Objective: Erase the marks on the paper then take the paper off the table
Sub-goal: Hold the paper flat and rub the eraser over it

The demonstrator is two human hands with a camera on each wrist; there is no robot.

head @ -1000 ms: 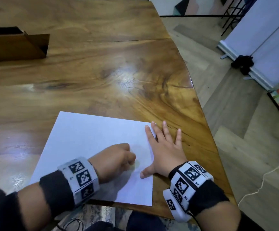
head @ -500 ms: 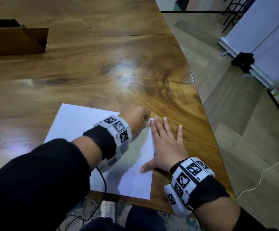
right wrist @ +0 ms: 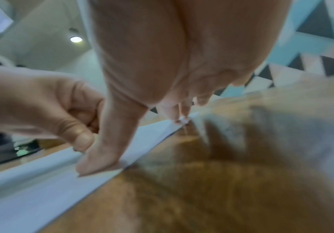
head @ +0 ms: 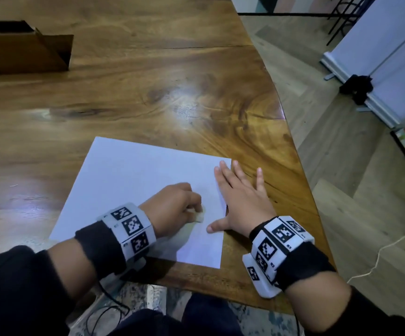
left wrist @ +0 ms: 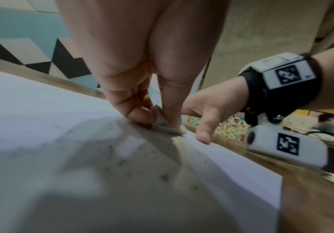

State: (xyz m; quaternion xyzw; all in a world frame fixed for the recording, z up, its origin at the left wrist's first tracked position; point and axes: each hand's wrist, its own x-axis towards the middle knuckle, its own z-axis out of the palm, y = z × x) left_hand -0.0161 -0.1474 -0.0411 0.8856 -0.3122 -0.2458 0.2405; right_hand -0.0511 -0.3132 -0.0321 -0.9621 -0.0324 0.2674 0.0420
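Wooden worktop [head: 148,81]: our left hand [head: 172,207] pinches eraser [head: 200,217] on paper [head: 128,180]; right hand [head: 242,200] flat, fingers spread, pressing paper's edge.

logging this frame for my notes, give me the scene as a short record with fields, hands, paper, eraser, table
left hand: grips a small white eraser, pressing it on the paper
right hand: flat, fingers spread, holding down the paper's right edge
paper: white sheet lying flat near the table's front edge; grey specks around the eraser
table: wooden, glossy
other: open cardboard box at the far left
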